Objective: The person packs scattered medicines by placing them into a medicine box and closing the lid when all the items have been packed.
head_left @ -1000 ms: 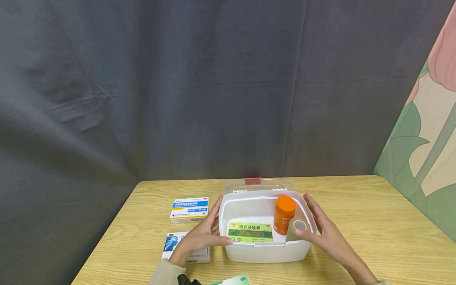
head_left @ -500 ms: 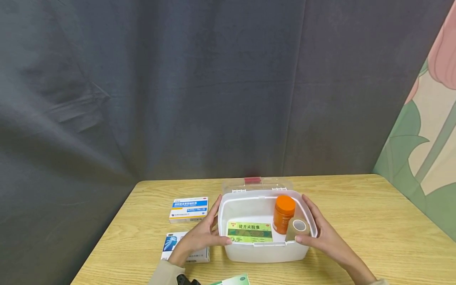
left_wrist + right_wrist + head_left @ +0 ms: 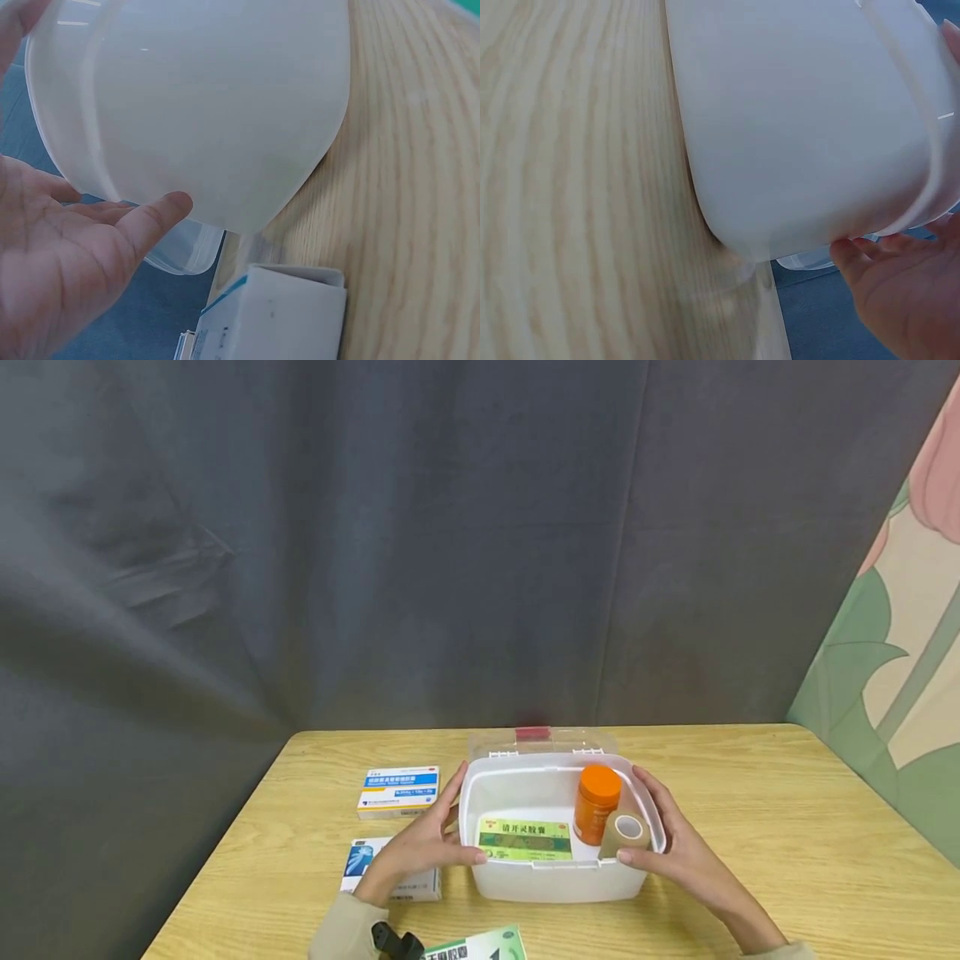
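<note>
清开灵胶囊 reads clearly on the green box (image 3: 525, 841) inside the tub (image 3: 555, 885); on the near box (image 3: 483, 946), cut off by the frame, 天麻胶囊 can be made out. The tub stands on the table (image 3: 787, 827), its lid (image 3: 577, 741) laid back toward the rear edge. Plain wood runs from the right hand (image 3: 682, 852) to the right edge; the blue box (image 3: 397, 792) and white box (image 3: 416, 887) sit near the left hand (image 3: 422, 846). Both hands, fingers wide, grip the tub's 2 ends, thumbs at the front; the roll (image 3: 619, 843), beside the bottle (image 3: 596, 814), lies just behind the right thumb.
</note>
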Tool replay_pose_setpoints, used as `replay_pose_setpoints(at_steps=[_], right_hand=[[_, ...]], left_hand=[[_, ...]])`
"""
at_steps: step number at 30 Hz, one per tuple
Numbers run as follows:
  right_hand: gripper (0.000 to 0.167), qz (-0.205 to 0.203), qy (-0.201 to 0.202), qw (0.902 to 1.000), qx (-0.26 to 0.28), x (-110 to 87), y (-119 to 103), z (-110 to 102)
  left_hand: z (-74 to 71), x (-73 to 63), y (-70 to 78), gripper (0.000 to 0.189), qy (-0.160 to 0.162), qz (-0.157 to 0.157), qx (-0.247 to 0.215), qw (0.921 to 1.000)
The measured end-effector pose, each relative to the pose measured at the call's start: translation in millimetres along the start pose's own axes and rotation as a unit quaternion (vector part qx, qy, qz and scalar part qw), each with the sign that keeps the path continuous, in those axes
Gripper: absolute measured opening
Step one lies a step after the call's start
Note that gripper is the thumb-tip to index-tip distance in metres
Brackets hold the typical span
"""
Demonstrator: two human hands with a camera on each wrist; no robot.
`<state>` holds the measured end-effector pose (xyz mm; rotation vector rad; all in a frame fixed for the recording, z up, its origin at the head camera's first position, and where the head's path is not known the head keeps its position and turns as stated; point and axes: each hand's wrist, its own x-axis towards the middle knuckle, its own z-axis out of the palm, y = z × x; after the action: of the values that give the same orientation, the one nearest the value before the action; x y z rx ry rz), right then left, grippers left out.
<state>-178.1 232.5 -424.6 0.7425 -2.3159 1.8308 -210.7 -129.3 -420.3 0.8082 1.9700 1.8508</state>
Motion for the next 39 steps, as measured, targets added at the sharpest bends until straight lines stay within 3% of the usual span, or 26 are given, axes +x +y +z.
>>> replay_pose_setpoints(at_steps=[10,18,26,39], right_hand=[[0.098,0.017,-0.002,0.9998,0.005,-0.3,1.5,-1.4],[0.100,0.029,-0.002,0.9992,0.026,-2.1,1.0,1.3],[0.101,0.034,-0.009,0.9990,0.028,1.1,0.3,1.7],[0.102,0.041,-0.007,0.9989,0.022,2.0,0.3,4.0]], left_hand=[[0.0,1.2,4.2,0.118,-0.007,0.005,0.013,0.9999],[-2.0,2.5,7.2,0.115,0.003,0.012,0.088,0.9960],[-13.4,-6.3,18.0,0.106,0.056,0.042,0.099,0.9927],[-22.2,-28.0,23.0,0.102,0.105,0.080,0.121,0.9838]])
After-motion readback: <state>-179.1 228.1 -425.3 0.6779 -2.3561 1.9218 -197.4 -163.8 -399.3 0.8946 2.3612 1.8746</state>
